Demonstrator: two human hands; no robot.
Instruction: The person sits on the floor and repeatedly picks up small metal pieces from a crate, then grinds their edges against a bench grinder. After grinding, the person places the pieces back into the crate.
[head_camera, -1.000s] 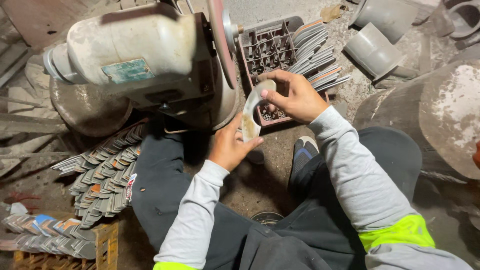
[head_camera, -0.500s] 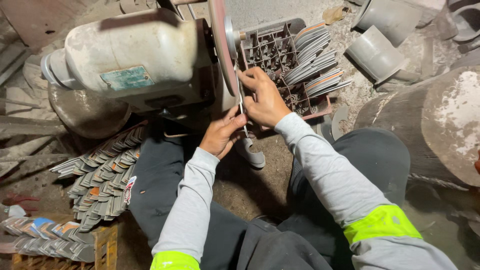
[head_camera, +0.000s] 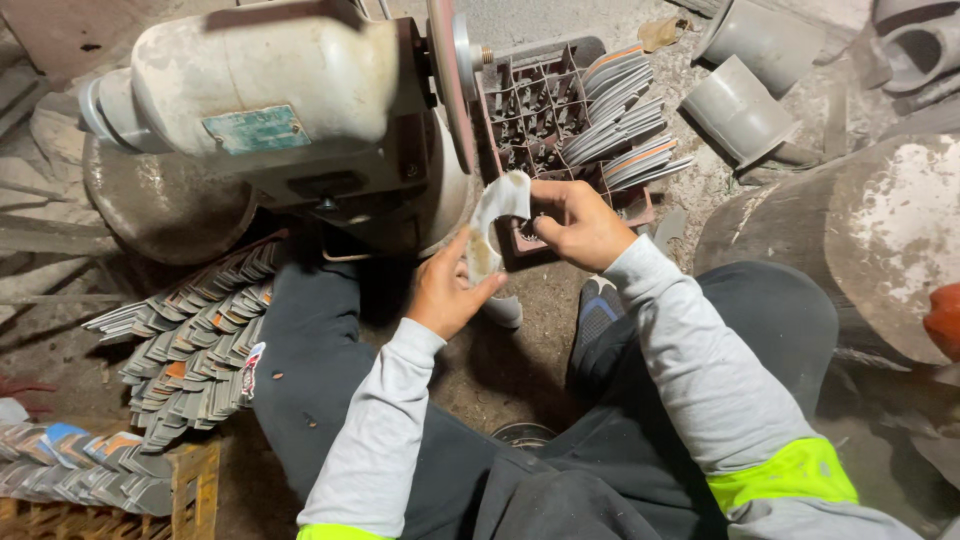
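A curved pale metal blade (head_camera: 492, 225) is pinched at its lower end by the left hand (head_camera: 452, 290) and at its upper end by the closed fingers (head_camera: 553, 192) of the right hand (head_camera: 580, 222); it is held just beside the grinding wheel (head_camera: 447, 75); half a second earlier it was pressed against that wheel.

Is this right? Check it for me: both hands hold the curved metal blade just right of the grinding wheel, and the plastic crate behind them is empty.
Not quite. In the head view the left hand and right hand do hold the curved metal blade just right of the grinding wheel, but the plastic crate is not empty: stacked blades fill its right part.
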